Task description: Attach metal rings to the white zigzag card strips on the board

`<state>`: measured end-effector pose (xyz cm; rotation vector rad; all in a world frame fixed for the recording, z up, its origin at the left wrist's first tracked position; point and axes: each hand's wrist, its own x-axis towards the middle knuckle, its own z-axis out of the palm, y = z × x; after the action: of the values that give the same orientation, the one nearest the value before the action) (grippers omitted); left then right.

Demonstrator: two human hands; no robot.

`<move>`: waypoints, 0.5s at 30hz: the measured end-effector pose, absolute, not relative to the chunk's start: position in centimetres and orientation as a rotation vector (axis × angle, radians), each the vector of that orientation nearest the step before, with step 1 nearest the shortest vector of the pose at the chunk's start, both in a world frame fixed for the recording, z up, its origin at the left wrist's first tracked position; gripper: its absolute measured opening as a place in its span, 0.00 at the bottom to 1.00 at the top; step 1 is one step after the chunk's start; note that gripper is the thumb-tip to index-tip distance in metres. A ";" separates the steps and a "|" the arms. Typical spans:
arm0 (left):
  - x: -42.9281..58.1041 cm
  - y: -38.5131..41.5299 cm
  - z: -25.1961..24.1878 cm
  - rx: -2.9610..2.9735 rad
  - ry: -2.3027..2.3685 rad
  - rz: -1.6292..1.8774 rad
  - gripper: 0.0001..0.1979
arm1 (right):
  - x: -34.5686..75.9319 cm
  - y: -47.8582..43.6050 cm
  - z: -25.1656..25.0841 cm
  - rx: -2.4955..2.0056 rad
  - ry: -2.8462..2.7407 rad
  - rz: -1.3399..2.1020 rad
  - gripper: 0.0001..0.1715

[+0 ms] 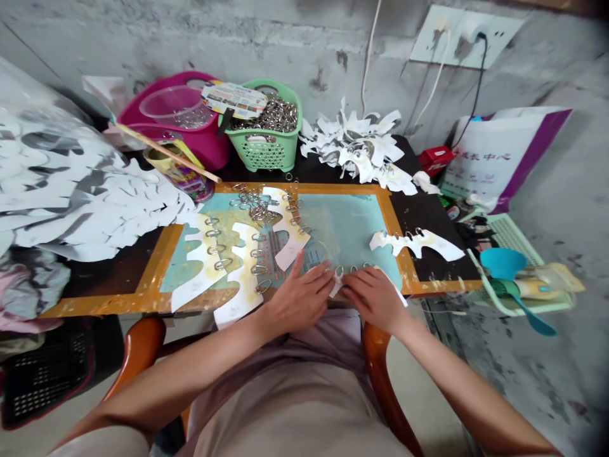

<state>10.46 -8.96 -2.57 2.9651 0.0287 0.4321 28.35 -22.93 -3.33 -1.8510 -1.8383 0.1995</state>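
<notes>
At the table's front edge, a white cut-out piece with metal rings [337,281] lies between my hands. My left hand [304,295] is at its left end, fingers pressed together on it. My right hand [373,295] closes over its right part, fingers bent; the fingertips partly hide the piece. Left of my hands lie cut-outs with rings along their edges, one at the far left [204,270], one beside it [245,279] and one above [288,228]. Another ringed cut-out [421,244] rests at the right. Loose metal rings [257,206] are heaped on the blue mat [342,212].
Behind the mat stand a green basket of rings [264,152], a magenta basket [209,143] and a can with a stick [190,181]. White cut-outs are piled at back right [361,149] and left [71,197]. A green tray [518,235] sits right.
</notes>
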 end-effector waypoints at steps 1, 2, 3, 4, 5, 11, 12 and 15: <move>10.4 -9.0 -2.7 2.959 0.051 0.441 0.18 | 28.6 -22.9 -3.4 -1.827 -1.686 0.274 0.12; 10.4 -9.0 -2.7 2.955 0.077 0.448 0.18 | 28.8 -22.7 -3.4 -1.807 -1.527 0.323 0.12; 10.5 -9.1 -2.8 2.952 0.105 0.456 0.17 | 29.1 -22.6 -3.4 -1.799 -1.376 0.326 0.11; 10.5 -9.1 -2.8 2.951 0.133 0.463 0.17 | 29.3 -22.3 -3.4 -1.807 -1.256 0.280 0.11; 10.5 -9.1 -2.8 2.951 0.159 0.469 0.17 | 29.6 -22.1 -3.3 -1.824 -1.195 0.200 0.11; 10.7 -9.4 -2.6 2.864 0.226 0.517 0.15 | 29.7 -20.4 -2.8 -1.945 -1.645 0.092 0.05; 10.8 -9.4 -2.5 2.823 0.235 0.522 0.13 | 29.6 -20.2 -2.7 -1.954 -1.688 0.148 0.03; 11.5 -9.0 -2.2 2.686 0.347 0.543 0.08 | 29.3 -20.1 -2.2 -1.932 -1.726 0.313 0.04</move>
<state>11.52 -8.98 -2.24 2.6860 0.3474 0.5429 29.31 -20.07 -2.22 -1.9316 -1.7264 0.3135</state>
